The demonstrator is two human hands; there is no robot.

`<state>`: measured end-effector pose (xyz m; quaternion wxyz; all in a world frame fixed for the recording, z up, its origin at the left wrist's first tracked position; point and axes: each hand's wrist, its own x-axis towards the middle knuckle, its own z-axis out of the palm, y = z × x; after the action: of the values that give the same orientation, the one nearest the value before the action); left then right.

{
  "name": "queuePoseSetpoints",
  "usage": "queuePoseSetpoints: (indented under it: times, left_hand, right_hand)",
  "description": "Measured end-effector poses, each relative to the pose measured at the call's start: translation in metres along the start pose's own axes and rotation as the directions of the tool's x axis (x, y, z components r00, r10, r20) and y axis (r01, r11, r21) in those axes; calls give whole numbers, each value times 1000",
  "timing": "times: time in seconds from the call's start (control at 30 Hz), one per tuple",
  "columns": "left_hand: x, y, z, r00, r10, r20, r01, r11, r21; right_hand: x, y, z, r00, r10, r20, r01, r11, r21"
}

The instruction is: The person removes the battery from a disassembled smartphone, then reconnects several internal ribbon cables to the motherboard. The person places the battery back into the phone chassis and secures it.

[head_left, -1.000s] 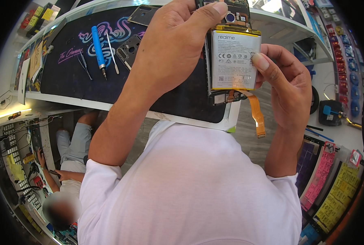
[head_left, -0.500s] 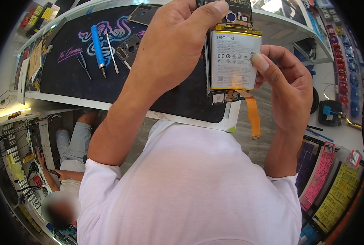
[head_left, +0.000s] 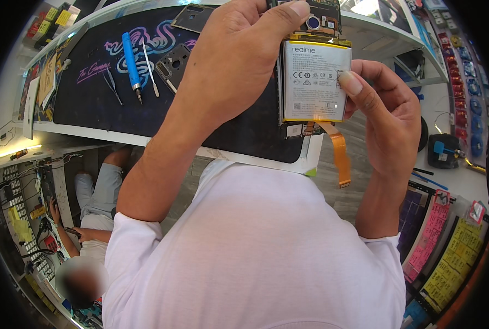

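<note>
Left hand [head_left: 238,63] grips the opened phone [head_left: 331,11] at its top. Right hand [head_left: 387,112] pinches the silver battery [head_left: 315,82] by its right edge. An orange ribbon cable [head_left: 340,155] hangs below.

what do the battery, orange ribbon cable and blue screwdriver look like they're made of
Battery: silvery, slightly glossy wrap, probably foil or film, judging by its sheen.
Orange ribbon cable: likely thin, satin plastic film, since it hangs flat in a soft bend.
Blue screwdriver: handle perhaps coated metal or plastic, its smooth, even colour fits either; the silvery-dark end looks metallic.
</note>
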<state>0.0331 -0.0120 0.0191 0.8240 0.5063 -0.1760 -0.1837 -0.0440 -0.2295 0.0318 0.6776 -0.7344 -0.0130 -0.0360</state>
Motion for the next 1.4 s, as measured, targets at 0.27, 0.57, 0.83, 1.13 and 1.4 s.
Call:
queuePoseSetpoints:
  times: [0.27, 0.57, 0.83, 1.13, 1.4]
  left_hand:
    - [-3, 3, 3, 1000, -13, -21, 13, 1000, -3]
    - [-4, 6, 7, 999, -16, -43, 17, 1000, 16]
    - [-5, 1, 6, 998, -16, -66, 14, 1000, -25]
    - [-7, -2, 2, 978, 82, -190, -32, 967, 254]
    - [-8, -3, 0, 962, 232, -146, -163, 911, 378]
  right_hand:
    - [-4, -1, 3, 1000, -21, 2, 21, 1000, 4]
    - [-7, 0, 6, 999, -25, -22, 25, 1000, -1]
    - [-5, -4, 9, 999, -4, -47, 1, 997, -74]
    - [-5, -4, 11, 997, -20, -77, 17, 999, -35]
    - [0, 2, 11, 992, -106, -63, 106, 994, -1]
